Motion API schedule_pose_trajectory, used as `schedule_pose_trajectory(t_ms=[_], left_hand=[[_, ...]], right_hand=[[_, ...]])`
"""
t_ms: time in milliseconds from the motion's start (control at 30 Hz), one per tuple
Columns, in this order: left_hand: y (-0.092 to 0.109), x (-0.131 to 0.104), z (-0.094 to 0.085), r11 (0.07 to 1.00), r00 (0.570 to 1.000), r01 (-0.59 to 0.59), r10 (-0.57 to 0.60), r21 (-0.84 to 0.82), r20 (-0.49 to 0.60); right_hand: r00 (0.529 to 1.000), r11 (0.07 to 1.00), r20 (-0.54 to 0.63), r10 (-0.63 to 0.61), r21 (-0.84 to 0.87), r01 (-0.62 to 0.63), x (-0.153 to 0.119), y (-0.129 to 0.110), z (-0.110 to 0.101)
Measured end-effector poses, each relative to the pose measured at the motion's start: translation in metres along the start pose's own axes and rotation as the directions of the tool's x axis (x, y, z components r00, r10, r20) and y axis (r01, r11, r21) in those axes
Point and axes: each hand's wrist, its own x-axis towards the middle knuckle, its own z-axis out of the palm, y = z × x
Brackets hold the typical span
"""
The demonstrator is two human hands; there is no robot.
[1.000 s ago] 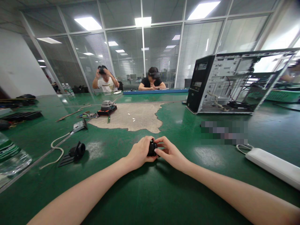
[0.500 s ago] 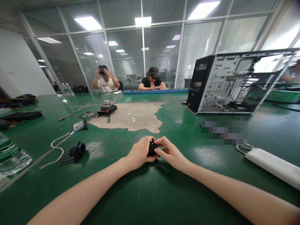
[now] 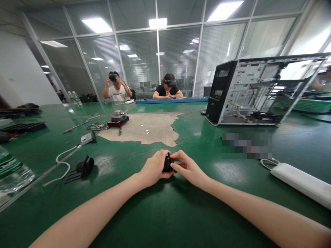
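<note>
"Just above the green table (image 3: pixel 165 217), near the middle, with both hands busy?"

"Yes, on a small black part (image 3: pixel 168 163). Wrapped in the left hand (image 3: pixel 155 168); at its right side, pinched between thumb and fingers of the right hand (image 3: pixel 187 169)."

"At what step, judging by that?"

"Handling or working at it, probably. Too small and covered to tell more. For any finer move, best to keep a firm left grip and light right fingertips."

"And around them?"

"To the left, a black piece with prongs (image 3: pixel 86 166), beside a pale cord (image 3: pixel 67 163). Farther off, a metal bracket (image 3: pixel 87 138). Beyond the hands, a tan patch (image 3: pixel 155 127) with a ragged edge. To the right, a white power strip (image 3: pixel 302 182) and, behind, an open computer case (image 3: pixel 223 94)."

"And across the room?"

"Two people, one in a white shirt (image 3: pixel 117 93), hands raised to the head, one in a black shirt (image 3: pixel 159 92), leaning on the far edge. Behind them, a glass wall (image 3: pixel 178 51) with blinds, under bright ceiling lights (image 3: pixel 224 11)."
</note>
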Motion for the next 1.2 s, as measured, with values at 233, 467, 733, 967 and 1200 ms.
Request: schedule_pose_trajectory(t_ms=[233, 467, 733, 967, 1200], left_hand=[[0.000, 0.000, 0.000, 1.000, 1.000, 0.015, -0.015, -0.011, 0.003], [0.002, 0.000, -0.003, 0.999, 0.999, 0.036, -0.035, -0.034, 0.014], [0.001, 0.001, -0.002, 1.000, 1.000, 0.029, -0.029, -0.011, 0.012], [0.006, -0.001, -0.009, 1.000, 0.999, 0.018, -0.019, 0.009, 0.048], [0.009, -0.001, -0.013, 1.000, 0.996, 0.020, -0.019, -0.008, 0.084]], right_hand=[[0.999, 0.999, 0.013, 0.048, 0.012, -0.048, 0.001, -0.003, 0.000], [0.999, 0.993, 0.035, 0.041, 0.105, -0.044, -0.001, -0.006, -0.001], [0.999, 0.998, 0.010, 0.037, 0.048, -0.038, 0.001, 0.000, 0.000], [0.998, 0.996, 0.063, 0.023, 0.084, -0.029, -0.001, -0.002, -0.002], [0.998, 0.996, 0.040, 0.044, 0.078, -0.047, 0.000, -0.002, -0.001]])
